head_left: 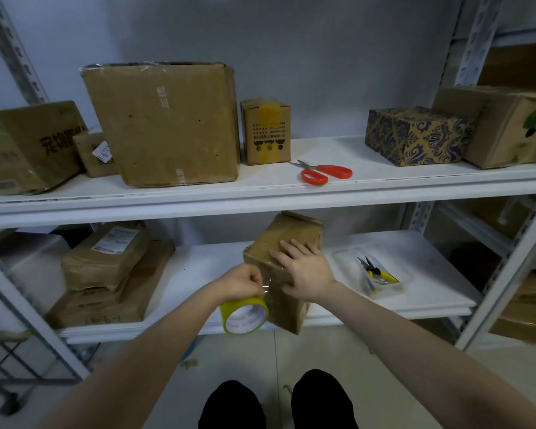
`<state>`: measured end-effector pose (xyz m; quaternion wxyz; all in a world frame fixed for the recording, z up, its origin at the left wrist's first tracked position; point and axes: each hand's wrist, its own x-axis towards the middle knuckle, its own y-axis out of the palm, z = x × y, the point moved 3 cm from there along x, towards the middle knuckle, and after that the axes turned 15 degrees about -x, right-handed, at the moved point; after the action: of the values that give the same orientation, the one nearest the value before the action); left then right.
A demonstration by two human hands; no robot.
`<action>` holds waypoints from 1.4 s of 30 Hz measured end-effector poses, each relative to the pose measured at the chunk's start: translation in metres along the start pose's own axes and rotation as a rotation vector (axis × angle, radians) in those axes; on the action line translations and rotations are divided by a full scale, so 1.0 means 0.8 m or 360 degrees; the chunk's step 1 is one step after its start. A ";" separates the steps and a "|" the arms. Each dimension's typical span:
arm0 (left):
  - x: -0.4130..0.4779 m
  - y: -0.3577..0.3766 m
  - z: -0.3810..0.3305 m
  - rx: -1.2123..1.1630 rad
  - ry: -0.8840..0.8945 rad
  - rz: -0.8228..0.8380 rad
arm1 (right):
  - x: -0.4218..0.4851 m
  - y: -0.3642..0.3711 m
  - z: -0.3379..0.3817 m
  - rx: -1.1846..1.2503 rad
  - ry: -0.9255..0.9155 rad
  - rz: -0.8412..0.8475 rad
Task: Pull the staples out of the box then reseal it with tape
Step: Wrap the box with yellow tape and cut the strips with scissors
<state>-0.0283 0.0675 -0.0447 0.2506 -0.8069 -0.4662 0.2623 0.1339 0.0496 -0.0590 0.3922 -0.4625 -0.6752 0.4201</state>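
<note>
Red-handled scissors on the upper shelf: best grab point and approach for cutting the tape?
Take the red-handled metal scissors by the red handle loops, probably from the front and above. They lie flat and closed near the front of the white upper shelf, loops to the right, blades pointing left; nothing stands in front of them.

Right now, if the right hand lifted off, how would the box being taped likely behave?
The box juts past the lower shelf edge, so it would probably tip forward. Its creased, tape-wrapped cardboard looks soft, likely denting under the right hand; glossy film may feel slippery.
</note>
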 end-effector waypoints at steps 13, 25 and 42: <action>-0.008 -0.002 -0.003 -0.0238 -0.0006 -0.0003 | 0.014 -0.014 0.025 0.0038 0.0274 -0.0476; -0.011 -0.003 -0.034 -0.0600 -0.0012 0.0104 | 0.025 0.022 -0.106 0.1033 0.0495 0.0344; -0.012 -0.029 -0.026 -0.0678 -0.0031 -0.0630 | 0.002 -0.033 -0.030 0.0584 0.0446 -0.0301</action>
<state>-0.0334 0.0657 -0.0121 0.1174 -0.7321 -0.6616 0.1122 0.1480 0.0504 -0.0260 0.5970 -0.3720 -0.5669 0.4288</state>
